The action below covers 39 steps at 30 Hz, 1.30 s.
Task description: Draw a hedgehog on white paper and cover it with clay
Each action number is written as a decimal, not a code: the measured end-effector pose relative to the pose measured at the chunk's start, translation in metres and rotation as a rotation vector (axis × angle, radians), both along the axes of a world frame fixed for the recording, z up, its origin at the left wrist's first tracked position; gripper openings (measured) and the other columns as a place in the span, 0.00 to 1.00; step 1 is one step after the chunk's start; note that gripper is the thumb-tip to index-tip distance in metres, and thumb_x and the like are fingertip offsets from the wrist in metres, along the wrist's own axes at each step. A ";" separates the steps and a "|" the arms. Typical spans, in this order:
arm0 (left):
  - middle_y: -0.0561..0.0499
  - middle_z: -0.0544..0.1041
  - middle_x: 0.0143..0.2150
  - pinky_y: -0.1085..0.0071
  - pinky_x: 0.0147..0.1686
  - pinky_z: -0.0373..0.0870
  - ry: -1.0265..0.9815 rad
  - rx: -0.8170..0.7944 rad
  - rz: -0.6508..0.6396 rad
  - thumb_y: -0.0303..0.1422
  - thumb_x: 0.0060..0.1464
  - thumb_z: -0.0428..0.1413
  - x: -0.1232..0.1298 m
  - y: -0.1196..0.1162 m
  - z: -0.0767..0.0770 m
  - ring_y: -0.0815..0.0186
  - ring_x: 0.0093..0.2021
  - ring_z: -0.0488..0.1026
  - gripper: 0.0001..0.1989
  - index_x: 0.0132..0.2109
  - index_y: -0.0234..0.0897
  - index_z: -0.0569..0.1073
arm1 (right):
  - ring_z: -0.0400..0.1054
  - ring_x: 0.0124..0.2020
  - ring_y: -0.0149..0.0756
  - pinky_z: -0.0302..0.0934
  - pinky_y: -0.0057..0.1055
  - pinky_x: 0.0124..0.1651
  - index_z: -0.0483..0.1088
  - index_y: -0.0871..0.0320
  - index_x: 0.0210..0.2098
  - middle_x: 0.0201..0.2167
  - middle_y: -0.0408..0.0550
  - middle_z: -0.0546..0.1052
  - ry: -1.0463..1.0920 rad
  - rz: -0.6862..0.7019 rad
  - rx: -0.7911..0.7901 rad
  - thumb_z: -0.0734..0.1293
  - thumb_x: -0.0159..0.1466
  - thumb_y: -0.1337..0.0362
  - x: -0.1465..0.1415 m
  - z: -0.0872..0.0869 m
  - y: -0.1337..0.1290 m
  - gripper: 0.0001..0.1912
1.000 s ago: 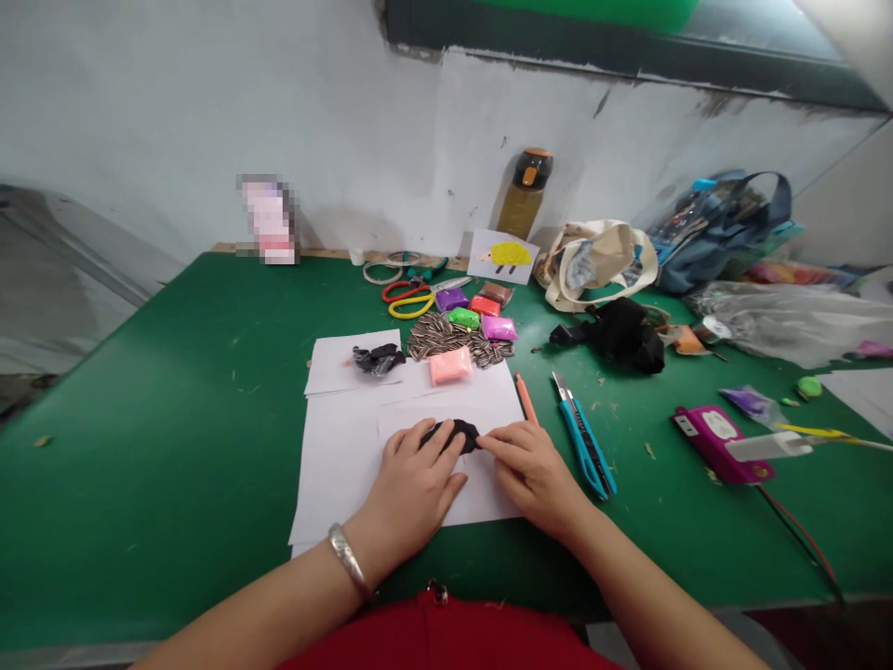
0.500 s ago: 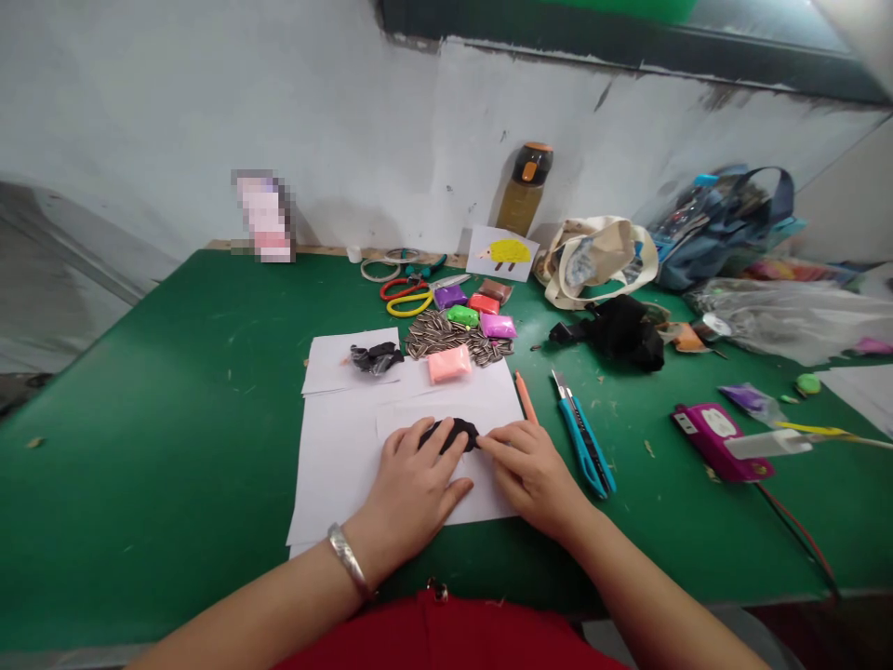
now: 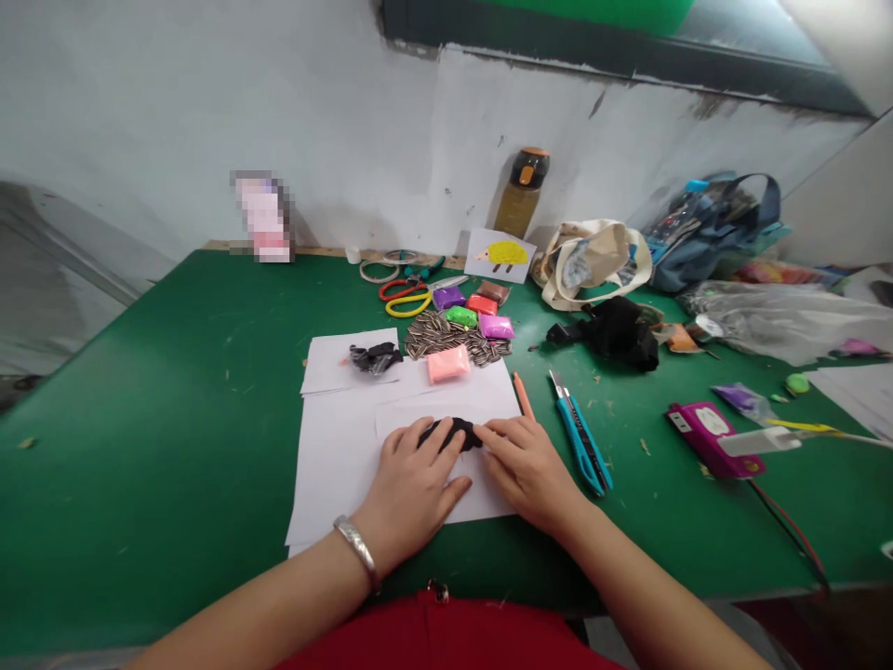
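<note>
A flattened black lump of clay [image 3: 460,433] lies on white paper [image 3: 335,465] at the middle front of the table. The spread fingers of my left hand [image 3: 419,484] rest on its left part. My right hand [image 3: 523,465] touches its right end with bent fingertips, the fingers close together. Behind the lump sits a pink clay packet [image 3: 448,364]. An opened black packet [image 3: 375,358] lies at the paper's back left. An orange pen [image 3: 523,395] is just beyond my right hand.
A blue utility knife [image 3: 582,437] lies right of the paper. Farther back are seeds [image 3: 429,337], colored clay packets [image 3: 462,316], scissors [image 3: 411,300], a hedgehog picture [image 3: 499,256] and a bottle [image 3: 520,195]. A magenta glue gun [image 3: 712,439] lies right, with bags behind.
The right fingertips have shifted very slightly at the end of the black clay. The view has turned a little, so things on the right appear slightly farther left.
</note>
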<state>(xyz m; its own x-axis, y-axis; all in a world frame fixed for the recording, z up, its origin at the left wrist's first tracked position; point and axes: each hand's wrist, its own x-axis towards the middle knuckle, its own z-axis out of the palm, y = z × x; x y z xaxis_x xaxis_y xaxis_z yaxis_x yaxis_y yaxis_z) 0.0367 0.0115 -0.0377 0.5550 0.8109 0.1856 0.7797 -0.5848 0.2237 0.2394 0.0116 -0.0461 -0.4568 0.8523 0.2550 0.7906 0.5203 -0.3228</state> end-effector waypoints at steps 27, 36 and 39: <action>0.39 0.69 0.58 0.55 0.58 0.61 -0.046 0.083 -0.047 0.35 0.61 0.49 -0.017 0.006 -0.013 0.52 0.61 0.60 0.21 0.57 0.27 0.67 | 0.59 0.52 0.47 0.53 0.45 0.52 0.62 0.55 0.59 0.59 0.50 0.66 -0.203 0.019 0.036 0.56 0.67 0.53 -0.012 0.003 0.018 0.23; 0.40 0.64 0.62 0.57 0.61 0.58 0.040 0.064 -0.123 0.35 0.62 0.48 -0.027 0.007 -0.013 0.54 0.65 0.54 0.23 0.61 0.26 0.63 | 0.58 0.53 0.48 0.51 0.46 0.53 0.58 0.55 0.62 0.62 0.47 0.62 -0.204 0.009 0.021 0.56 0.67 0.51 -0.017 0.000 0.015 0.27; 0.39 0.63 0.63 0.56 0.61 0.59 0.051 0.063 -0.136 0.35 0.63 0.47 -0.028 0.010 -0.011 0.54 0.65 0.54 0.24 0.61 0.26 0.62 | 0.58 0.53 0.49 0.51 0.46 0.53 0.60 0.54 0.61 0.62 0.47 0.62 -0.210 0.003 0.027 0.56 0.67 0.51 -0.018 0.000 0.016 0.26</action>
